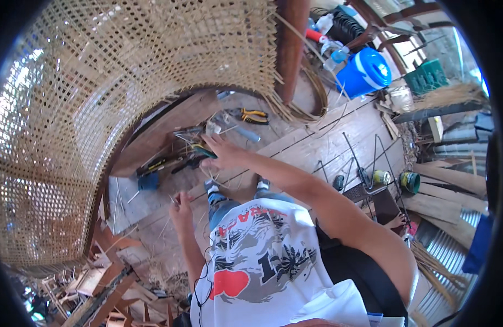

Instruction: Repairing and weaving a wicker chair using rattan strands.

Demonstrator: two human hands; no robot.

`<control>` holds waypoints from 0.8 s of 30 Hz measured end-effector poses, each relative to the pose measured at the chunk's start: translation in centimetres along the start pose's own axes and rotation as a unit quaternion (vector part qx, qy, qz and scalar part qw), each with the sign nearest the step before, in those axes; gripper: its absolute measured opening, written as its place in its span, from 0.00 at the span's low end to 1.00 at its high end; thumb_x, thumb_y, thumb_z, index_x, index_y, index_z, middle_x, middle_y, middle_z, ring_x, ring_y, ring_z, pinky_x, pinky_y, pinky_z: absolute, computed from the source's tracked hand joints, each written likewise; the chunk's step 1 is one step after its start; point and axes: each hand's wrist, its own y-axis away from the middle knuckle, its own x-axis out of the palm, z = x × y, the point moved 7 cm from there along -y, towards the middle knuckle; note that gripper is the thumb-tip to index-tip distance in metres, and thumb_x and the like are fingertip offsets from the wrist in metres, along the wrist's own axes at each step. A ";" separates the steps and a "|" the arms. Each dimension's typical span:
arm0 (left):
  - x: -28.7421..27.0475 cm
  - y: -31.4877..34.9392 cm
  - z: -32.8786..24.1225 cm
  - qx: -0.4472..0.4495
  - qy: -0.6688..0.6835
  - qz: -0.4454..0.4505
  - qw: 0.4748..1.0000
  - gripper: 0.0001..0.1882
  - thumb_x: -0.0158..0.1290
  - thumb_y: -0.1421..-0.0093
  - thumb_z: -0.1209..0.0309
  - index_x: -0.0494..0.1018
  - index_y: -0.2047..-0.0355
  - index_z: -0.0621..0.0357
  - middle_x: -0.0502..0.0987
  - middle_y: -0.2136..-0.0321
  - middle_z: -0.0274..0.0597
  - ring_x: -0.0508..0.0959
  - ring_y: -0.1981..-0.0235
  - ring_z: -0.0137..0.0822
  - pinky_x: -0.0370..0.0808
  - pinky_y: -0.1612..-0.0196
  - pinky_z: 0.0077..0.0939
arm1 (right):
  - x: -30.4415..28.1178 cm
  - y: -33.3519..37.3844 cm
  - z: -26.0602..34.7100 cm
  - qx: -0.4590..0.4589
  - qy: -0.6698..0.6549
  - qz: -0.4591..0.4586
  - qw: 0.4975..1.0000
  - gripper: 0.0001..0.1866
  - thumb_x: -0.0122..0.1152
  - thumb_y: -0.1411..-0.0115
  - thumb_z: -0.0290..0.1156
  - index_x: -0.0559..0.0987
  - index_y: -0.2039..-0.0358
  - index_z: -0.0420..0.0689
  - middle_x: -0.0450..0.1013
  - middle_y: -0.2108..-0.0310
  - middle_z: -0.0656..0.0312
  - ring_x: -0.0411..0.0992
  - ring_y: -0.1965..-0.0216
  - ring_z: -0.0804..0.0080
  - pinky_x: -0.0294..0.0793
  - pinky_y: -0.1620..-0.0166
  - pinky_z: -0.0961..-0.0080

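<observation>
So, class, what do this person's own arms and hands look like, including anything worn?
The left grip and right grip are human hands, no gloves visible. The left forearm and right forearm are bare, no sleeves covering them. A thin black cable hangs beside the printed white T-shirt.

Your right hand (223, 153) reaches in among hand tools (187, 163), its fingers at a green-handled tool (205, 151); you can't tell whether it grips. Your left hand (181, 211) is nearer you, fingers curled. An open-weave cane panel (153, 49) curves along your left. Beyond your right hand lie yellow-and-black-handled pliers (254, 116); farther right is a lidded blue jug (363, 73).
</observation>
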 end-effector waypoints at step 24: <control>13.9 5.3 -39.6 0.257 0.393 0.384 0.795 0.15 0.74 0.12 0.58 0.94 0.49 0.58 0.89 0.63 0.29 0.67 0.76 0.14 0.57 0.73 0.23 | -21.9 35.4 35.6 -0.015 -0.143 -0.371 0.917 0.53 0.81 0.27 0.32 0.67 0.07 0.35 0.78 0.29 0.55 0.78 0.27 0.59 0.73 0.18 0.54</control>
